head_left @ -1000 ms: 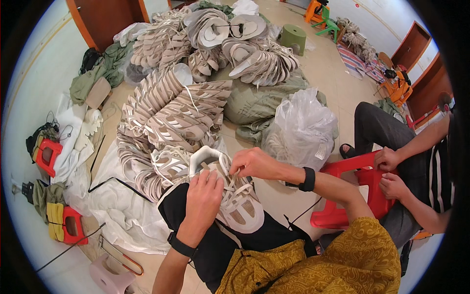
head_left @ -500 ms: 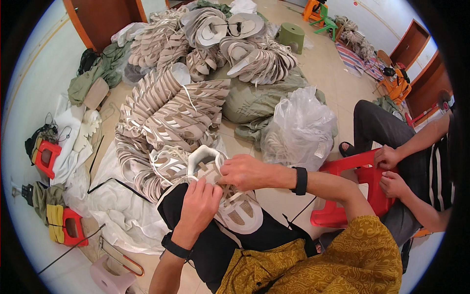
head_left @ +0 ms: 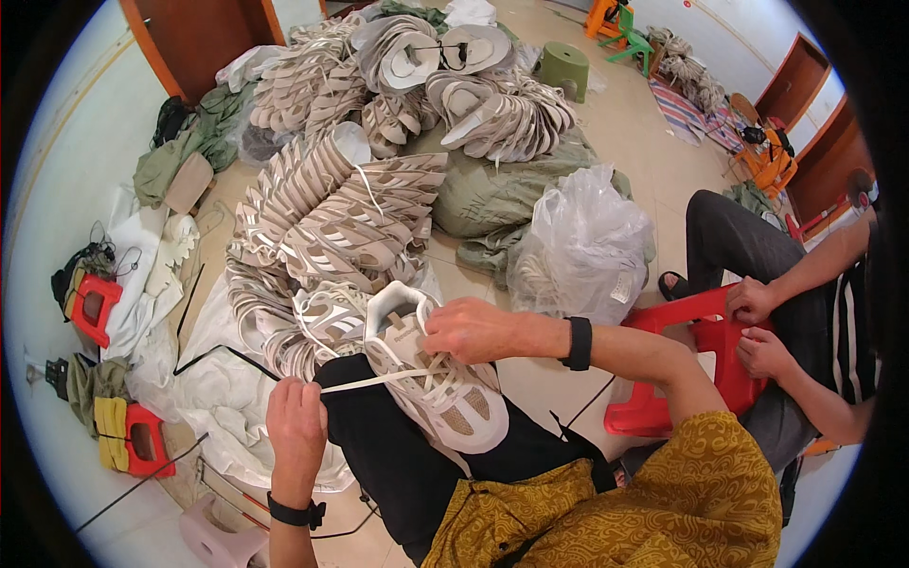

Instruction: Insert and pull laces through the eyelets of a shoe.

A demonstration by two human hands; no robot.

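A beige and white shoe upper (head_left: 445, 402) lies across my lap, its collar pointing away from me and its toe toward me. My left hand (head_left: 295, 424) is closed on the end of a cream shoelace (head_left: 374, 381), drawn out taut to the left from the eyelets. At the throat of the upper, my right hand (head_left: 462, 329) is closed on the eyelet edge; its fingertips are partly hidden. Just beyond my knee stands a large pile of stacked similar uppers (head_left: 350, 232).
A clear plastic bag (head_left: 587, 241) and green sacks (head_left: 492, 189) lie beyond my right arm. To the right, another person's hands (head_left: 757, 327) rest on a red stool (head_left: 644, 412). White sheeting (head_left: 222, 393) covers floor at left, near a pink stool (head_left: 220, 535).
My left hand has moved left and down from the shoe upper, pulling the lace out straight. My right hand stays at the throat.
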